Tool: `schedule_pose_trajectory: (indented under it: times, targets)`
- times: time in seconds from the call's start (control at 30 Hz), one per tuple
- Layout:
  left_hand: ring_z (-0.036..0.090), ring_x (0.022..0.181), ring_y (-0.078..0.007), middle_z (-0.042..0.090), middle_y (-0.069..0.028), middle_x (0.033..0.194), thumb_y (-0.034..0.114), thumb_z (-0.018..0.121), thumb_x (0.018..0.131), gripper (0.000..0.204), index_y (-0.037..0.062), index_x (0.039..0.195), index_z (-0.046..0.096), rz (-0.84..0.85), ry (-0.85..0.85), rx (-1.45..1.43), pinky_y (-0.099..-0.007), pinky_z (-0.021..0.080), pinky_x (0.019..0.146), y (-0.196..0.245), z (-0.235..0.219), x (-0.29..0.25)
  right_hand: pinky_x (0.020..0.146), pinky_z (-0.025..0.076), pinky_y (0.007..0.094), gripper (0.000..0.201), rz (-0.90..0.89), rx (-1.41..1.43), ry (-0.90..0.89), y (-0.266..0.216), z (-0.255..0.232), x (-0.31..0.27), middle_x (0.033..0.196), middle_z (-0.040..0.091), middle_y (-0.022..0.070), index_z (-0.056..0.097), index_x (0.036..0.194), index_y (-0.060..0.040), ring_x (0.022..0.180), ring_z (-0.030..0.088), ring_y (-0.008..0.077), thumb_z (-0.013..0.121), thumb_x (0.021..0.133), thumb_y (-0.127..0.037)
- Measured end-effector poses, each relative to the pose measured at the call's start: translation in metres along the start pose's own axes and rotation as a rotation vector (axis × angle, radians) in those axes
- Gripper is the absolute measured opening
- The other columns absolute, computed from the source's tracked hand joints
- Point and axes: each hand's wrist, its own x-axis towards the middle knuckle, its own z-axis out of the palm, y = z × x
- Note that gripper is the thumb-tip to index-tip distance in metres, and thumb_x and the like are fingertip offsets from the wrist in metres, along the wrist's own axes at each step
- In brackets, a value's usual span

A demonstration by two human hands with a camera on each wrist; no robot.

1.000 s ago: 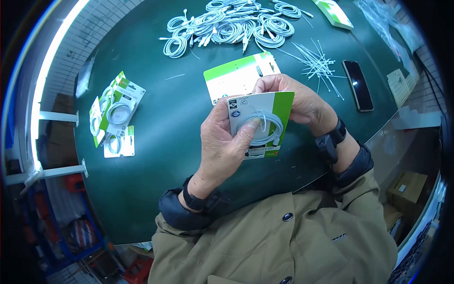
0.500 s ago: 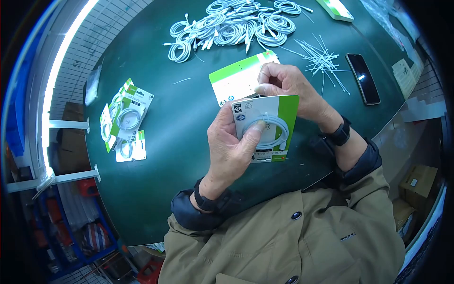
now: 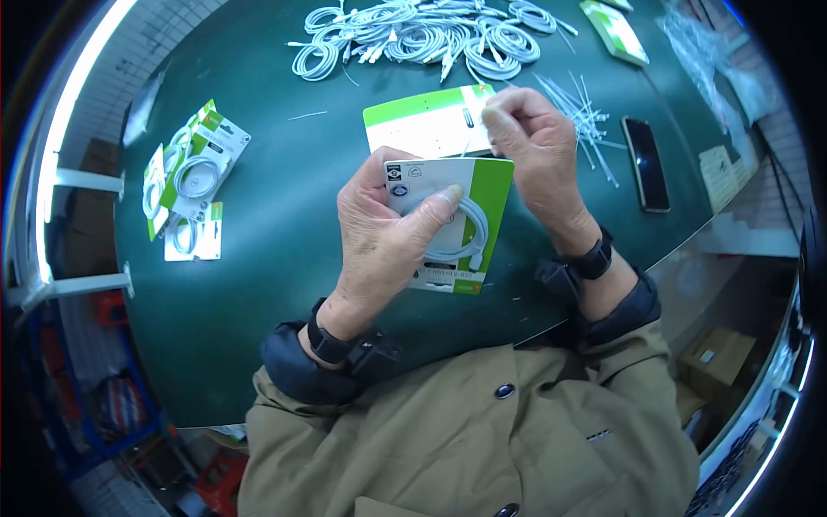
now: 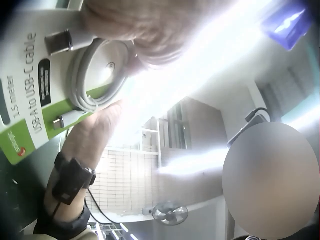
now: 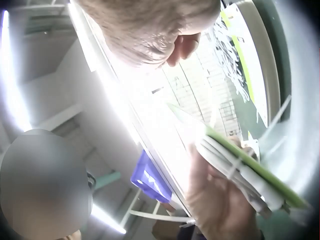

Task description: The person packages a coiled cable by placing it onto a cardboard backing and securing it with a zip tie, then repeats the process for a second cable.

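Note:
My left hand (image 3: 379, 233) holds a white and green retail card (image 3: 494, 194) upright, thumb across its front and fingers behind. On the card sits a coiled white USB-A to USB-C cable (image 3: 475, 226), whose coil and USB-C plug show in the left wrist view. Just beyond the card's top edge, my right hand (image 3: 543, 151) pinches with thumb and forefinger. A thin white cable tie (image 3: 467, 148) rises from behind the card toward those fingertips; its end is hidden in the pinch. In the right wrist view, the card (image 5: 260, 172) stands edge-on in the left hand (image 5: 220, 205).
Behind the hands lies a stack of flat cards (image 3: 413, 125). Coiled cables (image 3: 422, 39) form a heap at the back. Loose cable ties (image 3: 586, 129) and a phone (image 3: 646, 164) are on the right. Several carded cables (image 3: 196, 177) lie at the left on the green table (image 3: 258, 327).
My right hand has drawn up and away from behind the card, its fingers pinched. The left hand keeps hold of the card. The head view has shifted a little.

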Motion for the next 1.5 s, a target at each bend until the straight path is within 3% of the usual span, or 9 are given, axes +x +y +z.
schedule_pose_trajectory:
  times: [0.1,0.4,0.67,0.87,0.9,1.0,1.13,1.27,1.5]
  targets:
    - [0.073,0.096,-0.013,0.075,-0.01,0.11,0.002,0.076,0.094,0.026,-0.0004,0.116,0.063,-0.086,0.019,-0.1,-0.0287,0.061,0.083,-0.008,-0.004,0.005,0.068,0.049,0.0205,0.015,0.05,0.096,0.103,-0.005,-0.017,0.008,0.088,0.067,0.0014,0.066,0.109,-0.0013,0.075,0.062,0.0074,0.066,0.107,-0.016]
    - [0.072,0.095,-0.0138,0.073,-0.011,0.109,0.001,0.072,0.098,0.025,-0.0016,0.118,0.059,-0.053,0.156,-0.13,-0.0291,0.062,0.083,-0.017,-0.027,0.023,0.079,0.056,0.0294,0.04,0.307,-0.132,-0.456,-0.001,0.022,-0.015,0.108,0.074,0.0093,0.064,0.128,0.0037,0.091,0.066,0.0117,0.072,0.102,-0.025]
    - [0.072,0.095,-0.0149,0.072,-0.0121,0.11,0.0,0.072,0.098,0.023,-0.0014,0.116,0.059,-0.046,0.168,-0.269,-0.0304,0.062,0.084,-0.026,-0.03,0.022,0.077,0.056,0.0307,0.035,0.346,-0.142,-0.464,0.001,0.021,-0.017,0.1,0.071,0.0083,0.065,0.123,0.004,0.089,0.065,0.0116,0.068,0.105,-0.026]
    - [0.073,0.097,-0.0158,0.073,-0.0154,0.116,0.007,0.073,0.099,0.044,-0.0059,0.134,0.049,-0.062,0.18,-0.142,-0.0302,0.06,0.089,-0.019,-0.027,0.027,0.078,0.056,0.0301,0.036,0.336,-0.074,-0.375,0.002,0.017,-0.013,0.101,0.071,0.007,0.067,0.123,0.004,0.09,0.065,0.0105,0.065,0.108,-0.028]
    - [0.07,0.112,-0.0175,0.072,-0.0174,0.121,0.005,0.071,0.1,0.05,-0.0067,0.141,0.045,-0.047,0.137,-0.068,-0.0322,0.056,0.1,-0.012,-0.027,0.023,0.078,0.056,0.0301,0.036,0.34,-0.062,-0.362,0.002,0.015,-0.012,0.102,0.071,0.007,0.067,0.123,0.0039,0.091,0.065,0.0104,0.065,0.108,-0.028]
    - [0.07,0.112,-0.0179,0.073,-0.0188,0.121,0.002,0.071,0.098,0.054,-0.0078,0.143,0.042,0.019,0.102,0.119,-0.0329,0.057,0.099,-0.007,-0.031,0.019,0.078,0.056,0.0297,0.035,0.317,-0.027,-0.335,0.005,0.013,-0.012,0.101,0.072,0.0073,0.067,0.122,0.0041,0.091,0.065,0.0099,0.064,0.108,-0.028]
    - [0.074,0.088,-0.013,0.077,-0.0153,0.103,-0.003,0.069,0.092,0.06,-0.0093,0.145,0.042,0.056,0.146,0.406,-0.0254,0.059,0.075,-0.01,-0.031,0.017,0.074,0.056,0.0299,0.034,0.27,-0.052,-0.308,0.009,0.015,-0.014,0.097,0.073,0.0069,0.068,0.119,0.0039,0.085,0.066,0.0101,0.066,0.107,-0.027]
    - [0.072,0.083,-0.0132,0.077,-0.0145,0.1,-0.004,0.066,0.09,0.061,-0.0081,0.147,0.044,0.065,0.152,0.395,-0.0273,0.058,0.072,-0.013,-0.027,0.014,0.07,0.056,0.0344,0.028,0.28,-0.103,-0.283,0.011,0.017,-0.017,0.091,0.073,0.0083,0.068,0.113,0.0037,0.076,0.066,0.0139,0.069,0.103,-0.022]
    - [0.061,0.075,-0.0158,0.065,-0.0089,0.085,0.002,0.069,0.085,0.063,-0.0043,0.145,0.051,0.139,0.236,0.624,-0.0327,0.052,0.068,-0.015,-0.026,0.008,0.067,0.054,0.0291,0.034,0.269,-0.259,-0.28,0.006,0.019,-0.015,0.095,0.073,0.0093,0.058,0.131,0.005,0.077,0.066,0.0115,0.063,0.098,-0.002]
